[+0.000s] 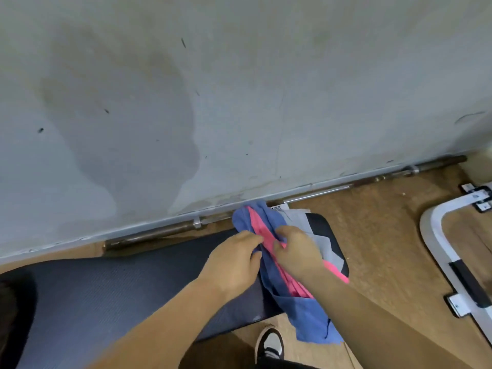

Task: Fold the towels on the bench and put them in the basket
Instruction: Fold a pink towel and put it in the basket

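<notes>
A blue towel [306,315] lies bunched over the right end of the dark padded bench [119,294], its lower part hanging off the front edge. A pink towel [262,230] runs along on top of the blue one. A grey towel [314,233] lies underneath at the bench's far right end. My left hand [234,259] grips the blue towel at its left side. My right hand [295,251] pinches the pink towel just beside it. No basket is in view.
A stained grey wall [239,102] stands close behind the bench, with a metal barbell [319,194] lying along its base on the wooden floor. A white metal frame [436,235] stands at the right. My shoe [270,342] is on the floor below the bench.
</notes>
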A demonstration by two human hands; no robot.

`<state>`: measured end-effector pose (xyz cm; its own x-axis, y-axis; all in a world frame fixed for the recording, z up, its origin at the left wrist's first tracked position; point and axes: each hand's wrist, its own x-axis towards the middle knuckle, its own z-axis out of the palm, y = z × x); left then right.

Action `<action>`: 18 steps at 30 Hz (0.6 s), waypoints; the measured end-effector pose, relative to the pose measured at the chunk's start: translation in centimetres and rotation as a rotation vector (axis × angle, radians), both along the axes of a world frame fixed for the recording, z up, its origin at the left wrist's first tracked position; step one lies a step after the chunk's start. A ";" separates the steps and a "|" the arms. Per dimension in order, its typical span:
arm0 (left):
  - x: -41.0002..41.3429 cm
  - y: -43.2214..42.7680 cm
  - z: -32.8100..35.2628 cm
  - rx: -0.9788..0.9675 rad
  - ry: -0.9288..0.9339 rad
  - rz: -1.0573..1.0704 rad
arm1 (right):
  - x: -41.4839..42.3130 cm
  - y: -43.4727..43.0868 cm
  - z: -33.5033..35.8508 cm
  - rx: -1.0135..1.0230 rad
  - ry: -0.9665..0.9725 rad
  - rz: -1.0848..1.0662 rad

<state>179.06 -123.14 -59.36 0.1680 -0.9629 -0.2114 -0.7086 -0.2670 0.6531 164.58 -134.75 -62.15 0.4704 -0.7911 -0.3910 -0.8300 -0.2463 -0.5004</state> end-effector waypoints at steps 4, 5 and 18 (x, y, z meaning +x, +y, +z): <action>1.2 -1.8 -9.3 -0.117 -0.022 -0.036 | 1.0 -1.3 -8.6 -0.161 0.053 0.086; 1.4 -2.2 -11.1 -0.146 -0.025 -0.047 | 0.8 -1.2 -10.3 -0.204 0.067 0.126; 0.9 3.5 -11.7 -0.423 -0.146 -0.046 | -0.9 3.5 -6.2 -0.487 -0.188 -0.113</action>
